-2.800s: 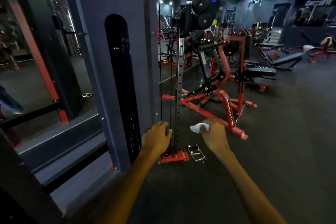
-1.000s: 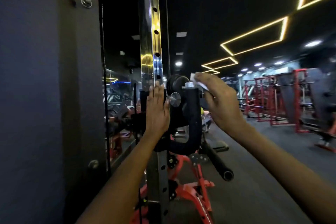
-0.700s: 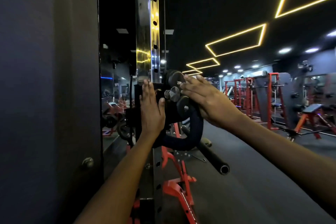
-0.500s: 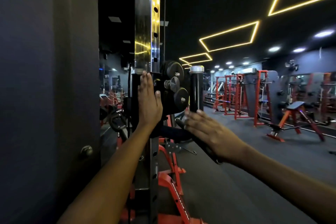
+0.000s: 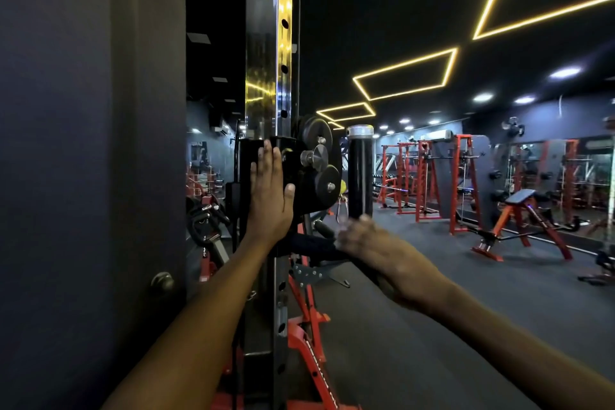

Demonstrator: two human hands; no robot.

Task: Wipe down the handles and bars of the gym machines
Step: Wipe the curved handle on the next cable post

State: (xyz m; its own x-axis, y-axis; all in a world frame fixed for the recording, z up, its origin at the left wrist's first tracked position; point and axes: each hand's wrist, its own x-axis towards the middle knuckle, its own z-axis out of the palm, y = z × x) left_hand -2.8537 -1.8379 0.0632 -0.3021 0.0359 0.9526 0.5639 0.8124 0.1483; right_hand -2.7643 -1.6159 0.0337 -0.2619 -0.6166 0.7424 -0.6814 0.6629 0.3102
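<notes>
My left hand (image 5: pixel 270 196) lies flat with straight fingers on the black sliding carriage (image 5: pixel 256 156) of the chrome upright bar (image 5: pixel 266 43). A black pulley block (image 5: pixel 316 163) sits just right of it. Beyond that rises a black curved handle (image 5: pixel 360 173) with a silver cap. My right hand (image 5: pixel 366 241), blurred by motion, curls over the lower bend of this handle. The white cloth it held earlier is hidden under its fingers.
A dark grey machine panel (image 5: pixel 83 160) fills the left side. Red machine frame parts (image 5: pixel 309 336) sit below the carriage. Red racks (image 5: pixel 429 176) and a bench (image 5: pixel 522 210) stand across the dark floor on the right.
My right hand slid from the top of the handle down to its lower bend, uncovering the silver cap. My left hand stayed flat on the carriage.
</notes>
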